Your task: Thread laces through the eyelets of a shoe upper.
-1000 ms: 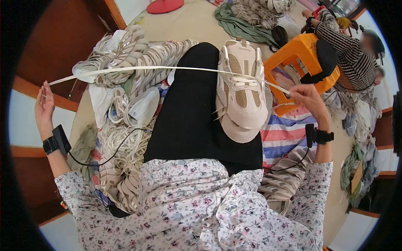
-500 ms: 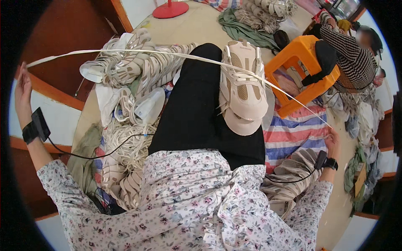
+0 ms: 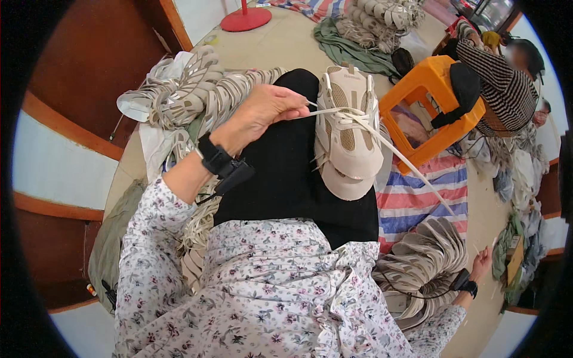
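A beige and white shoe upper [image 3: 352, 128] with mesh panels sits over my black-covered lap, with a similar piece beneath it. A pale flat shoelace [image 3: 409, 161] runs through its top eyelets. My left hand [image 3: 271, 110] is closed, pinching one end of the shoelace just left of the upper. The lace's other side slants down to the right over the striped sheet, where its end seems to stop short of my right hand [image 3: 481, 262]. That hand is out at the right, beyond a stack of uppers, fingers drawn together; what they hold, if anything, is too small to tell.
Stacked beige uppers [image 3: 427, 256] lie to my right, and more uppers [image 3: 179, 92] to the far left. An orange stool [image 3: 436, 110] stands on the right, near a seated person in a striped top [image 3: 504, 83]. A striped sheet [image 3: 418, 194] covers part of the floor.
My left hand has swung in from the far left to beside the upper, and the lace's left length no longer stretches out. My right hand has moved lower and slightly outward.
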The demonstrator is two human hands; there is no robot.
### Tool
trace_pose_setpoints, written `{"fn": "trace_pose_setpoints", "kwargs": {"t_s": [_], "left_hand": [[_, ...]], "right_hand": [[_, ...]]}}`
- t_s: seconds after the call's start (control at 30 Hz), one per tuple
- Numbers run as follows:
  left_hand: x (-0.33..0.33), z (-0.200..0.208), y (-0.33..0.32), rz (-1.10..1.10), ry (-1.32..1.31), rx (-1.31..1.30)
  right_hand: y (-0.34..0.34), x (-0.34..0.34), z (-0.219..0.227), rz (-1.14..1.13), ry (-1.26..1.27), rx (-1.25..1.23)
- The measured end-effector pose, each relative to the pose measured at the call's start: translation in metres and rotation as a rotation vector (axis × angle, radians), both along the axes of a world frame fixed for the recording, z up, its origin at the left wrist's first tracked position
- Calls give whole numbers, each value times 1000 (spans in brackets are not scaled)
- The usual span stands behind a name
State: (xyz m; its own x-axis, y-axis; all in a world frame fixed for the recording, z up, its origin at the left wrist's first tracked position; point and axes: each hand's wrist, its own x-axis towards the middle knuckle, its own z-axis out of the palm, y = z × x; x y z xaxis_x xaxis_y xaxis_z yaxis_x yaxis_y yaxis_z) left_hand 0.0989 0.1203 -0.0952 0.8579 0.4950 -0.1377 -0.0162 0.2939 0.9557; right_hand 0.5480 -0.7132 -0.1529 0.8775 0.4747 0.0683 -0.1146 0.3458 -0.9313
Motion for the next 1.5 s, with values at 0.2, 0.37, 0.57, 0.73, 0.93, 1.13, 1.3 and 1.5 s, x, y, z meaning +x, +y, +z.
{"fn": "trace_pose_setpoints", "kwargs": {"t_s": [0.2,0.37,0.57,0.73,0.93,1.13,1.3,1.5], "left_hand": [[13,14,-25,-8,141,174],[13,14,-32,-45,182,315],[1,20,-36,62,246,455],[8,19,-40,112,237,430],[15,16,-42,181,190,335],[14,16,-42,179,198,299],[16,19,-44,164,221,309],[15,19,-44,154,221,315]], "right_hand": [[128,-69,-73,-123,192,-432],[368,-136,-39,-1,45,-568],[556,-207,52,374,7,-247],[603,-223,76,407,-28,-217],[607,-217,73,404,-5,-256],[608,-223,82,382,-122,-372],[612,-222,81,395,-175,-354],[613,-219,87,474,-143,-369]]}}
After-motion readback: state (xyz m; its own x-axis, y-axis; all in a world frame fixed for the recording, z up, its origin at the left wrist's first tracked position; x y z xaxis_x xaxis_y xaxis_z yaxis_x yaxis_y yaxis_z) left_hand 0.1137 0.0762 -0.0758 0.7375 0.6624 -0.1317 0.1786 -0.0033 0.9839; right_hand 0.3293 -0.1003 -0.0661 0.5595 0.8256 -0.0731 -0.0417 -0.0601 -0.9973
